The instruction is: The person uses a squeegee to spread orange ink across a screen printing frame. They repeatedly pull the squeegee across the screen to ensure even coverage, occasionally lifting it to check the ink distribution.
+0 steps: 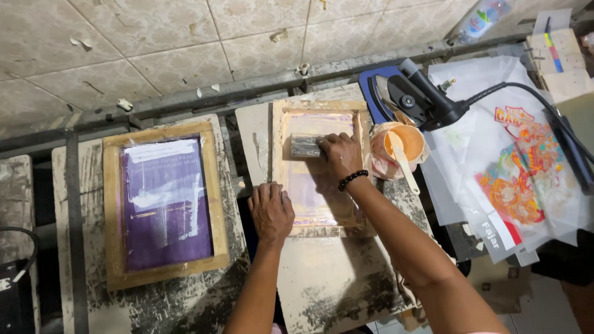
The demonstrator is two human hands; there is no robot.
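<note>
My right hand [339, 153], with a black bead bracelet on its wrist, grips a squeegee [304, 146] that lies across the upper part of a wooden-framed printing screen [281, 133]. The screen's mesh looks pale pink and purple. My left hand [270, 212] presses flat on the screen frame's lower left corner, fingers together. Just right of the screen stands an open tub of orange ink [406, 141] with a pale spatula [403, 162] leaning in it.
A second wooden frame with a purple mesh [166, 201] lies on the paint-stained board to the left. A heat gun with a black cable [426, 96] rests at the upper right. Transparent sheets with colourful printed designs [518, 179] are piled on the right. Tiled floor lies beyond.
</note>
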